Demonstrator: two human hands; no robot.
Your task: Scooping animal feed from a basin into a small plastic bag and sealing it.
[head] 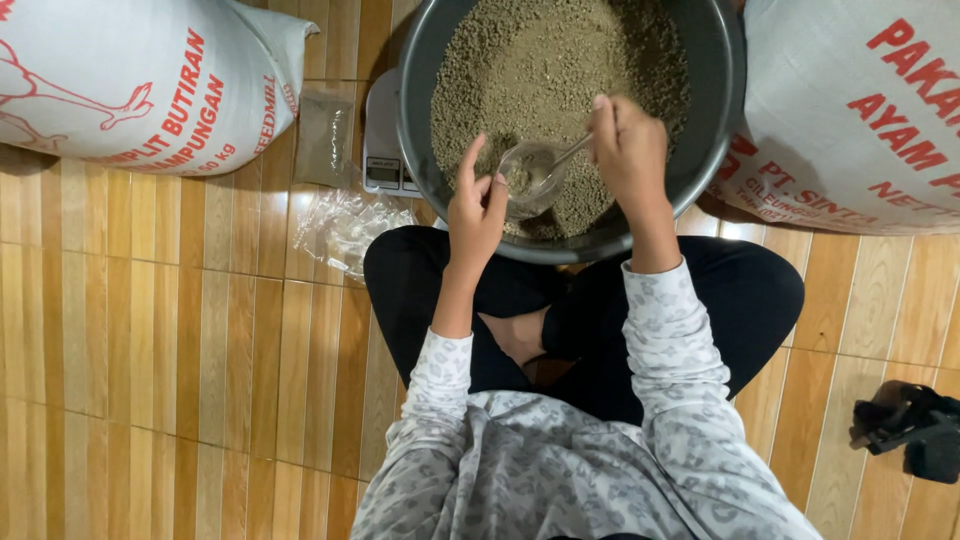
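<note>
A large dark round basin (716,110) full of greenish-brown feed pellets (545,60) stands in front of my crossed legs. My left hand (476,206) holds open a small clear plastic bag (528,180) over the near part of the basin, index finger raised. Over the pellets my right hand (628,145) grips the handle of a metal scoop (568,155) whose tip points into the bag's mouth. A few pellets lie inside the bag.
Two big white feed sacks with red print flank the basin, one at the left (140,80) and one at the right (860,110). A small digital scale (385,140) and clear plastic bags (345,225) lie on the wooden floor left of the basin. A black object (915,425) sits far right.
</note>
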